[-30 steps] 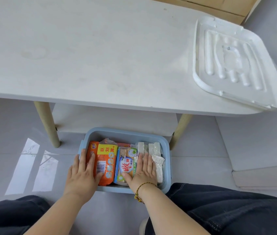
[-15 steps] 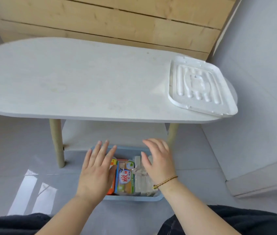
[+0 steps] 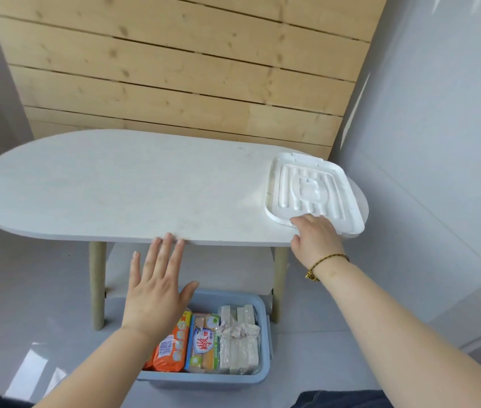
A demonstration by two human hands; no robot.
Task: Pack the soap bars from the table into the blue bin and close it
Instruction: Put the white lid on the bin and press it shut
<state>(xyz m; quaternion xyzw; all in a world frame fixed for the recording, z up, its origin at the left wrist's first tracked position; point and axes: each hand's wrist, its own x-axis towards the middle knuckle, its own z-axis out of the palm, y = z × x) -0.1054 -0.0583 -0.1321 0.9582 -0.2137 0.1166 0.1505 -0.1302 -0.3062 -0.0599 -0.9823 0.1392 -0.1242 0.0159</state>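
The soap bars are already off the table (image 3: 115, 187) and in the blue bin (image 3: 258, 375), which sits open on the floor just in front of the table's near edge, beside its right leg. It holds an orange pack (image 3: 171, 348) at the left, a blue and yellow pack (image 3: 204, 346) in the middle and clear-wrapped white bars (image 3: 239, 340) at the right, all on edge and packed side by side so that they fill the bin from wall to wall. By my reading, only closing remains. The white lid (image 3: 313, 192) lies flat at the table's right end, ribbed side up, with its near corner at the table's near edge, probably set there to keep it out of the way while packing. The right hand (image 3: 316, 240) is stretched out to it, its fingers bent and lying on the lid's near rim; I cannot tell whether the thumb is hooked underneath, so the grasp may not be made yet. The left hand (image 3: 156, 290) is raised over the bin's left side, its 4 fingers straight and slightly apart, thumb spread wide, holding nothing. Its tips line up with the table's near edge, touching or not I cannot tell. It looks ready to help take the lid.
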